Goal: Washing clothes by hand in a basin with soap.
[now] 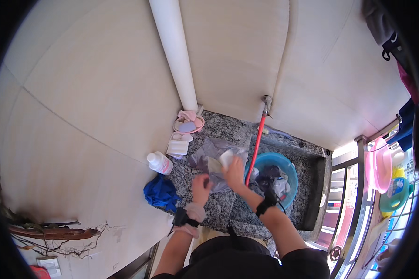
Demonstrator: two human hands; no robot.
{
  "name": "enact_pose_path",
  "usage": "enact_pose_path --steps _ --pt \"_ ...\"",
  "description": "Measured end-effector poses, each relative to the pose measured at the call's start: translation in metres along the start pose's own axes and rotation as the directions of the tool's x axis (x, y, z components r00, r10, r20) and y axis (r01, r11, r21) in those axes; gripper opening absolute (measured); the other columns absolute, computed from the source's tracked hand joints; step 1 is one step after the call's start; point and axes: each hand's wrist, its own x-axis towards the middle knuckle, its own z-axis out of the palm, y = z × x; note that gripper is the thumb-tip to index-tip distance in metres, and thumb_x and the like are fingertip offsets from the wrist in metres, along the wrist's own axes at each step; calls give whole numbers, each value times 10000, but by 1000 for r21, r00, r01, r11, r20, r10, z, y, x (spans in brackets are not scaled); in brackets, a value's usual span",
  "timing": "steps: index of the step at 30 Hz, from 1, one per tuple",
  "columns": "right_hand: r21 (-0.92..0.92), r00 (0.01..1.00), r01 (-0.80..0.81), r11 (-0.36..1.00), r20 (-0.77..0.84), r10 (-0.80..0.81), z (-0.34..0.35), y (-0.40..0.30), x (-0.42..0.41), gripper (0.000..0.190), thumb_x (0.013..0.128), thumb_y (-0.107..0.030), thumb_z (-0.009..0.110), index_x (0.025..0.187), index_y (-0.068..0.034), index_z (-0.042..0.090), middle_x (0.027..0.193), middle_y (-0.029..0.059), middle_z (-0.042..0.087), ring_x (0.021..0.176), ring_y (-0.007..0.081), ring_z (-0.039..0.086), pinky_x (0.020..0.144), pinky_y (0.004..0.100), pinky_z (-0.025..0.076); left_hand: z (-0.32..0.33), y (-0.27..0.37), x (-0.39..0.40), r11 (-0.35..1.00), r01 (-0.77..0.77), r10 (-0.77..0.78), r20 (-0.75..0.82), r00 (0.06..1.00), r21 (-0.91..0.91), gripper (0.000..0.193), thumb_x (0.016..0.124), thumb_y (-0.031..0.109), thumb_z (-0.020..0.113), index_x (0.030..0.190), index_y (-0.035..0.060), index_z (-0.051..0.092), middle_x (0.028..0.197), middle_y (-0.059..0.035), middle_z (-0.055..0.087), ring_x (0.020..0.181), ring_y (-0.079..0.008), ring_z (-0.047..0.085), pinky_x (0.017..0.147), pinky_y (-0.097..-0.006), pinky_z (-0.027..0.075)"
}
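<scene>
On the granite counter (223,129) beside the sink lies a spread-out greyish-purple cloth (209,150), wet-looking. My right hand (234,174) grips a white object (227,158), blurred, perhaps a bar of soap, over the cloth. My left hand (201,188) hovers at the cloth's near-left edge, fingers curled and apart, with nothing plainly in them. Right of the cloth, a blue plastic basin (293,174) stands in the sink and holds dark and light fabric (274,179). A red hose (256,150) runs from the wall tap (266,101) down to the basin.
Along the counter's left side are a pink soap dish (201,129), a white container (177,148), a white bottle (160,163) and a crumpled blue cloth (160,193). A scrubbing brush (272,131) lies at the sink's back edge. A railing (361,167) stands at the right.
</scene>
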Motion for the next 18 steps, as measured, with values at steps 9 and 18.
enact_pose_path --steps 9,18 --pt "-236 975 134 962 207 -85 -1 22 37 631 647 -343 763 1096 6 490 1048 191 529 1005 343 539 814 467 447 2 -8 -63 972 211 -196 138 971 -105 227 668 -20 755 877 12 672 843 -121 593 617 -228 589 585 -323 491" --pt "-169 908 331 928 326 -265 19 -13 16 659 599 -383 775 1065 14 530 1021 176 535 964 331 535 786 450 444 -8 -20 -52 871 484 -476 104 874 -83 629 514 34 877 940 20 414 899 -130 484 613 -245 578 582 -372 469"
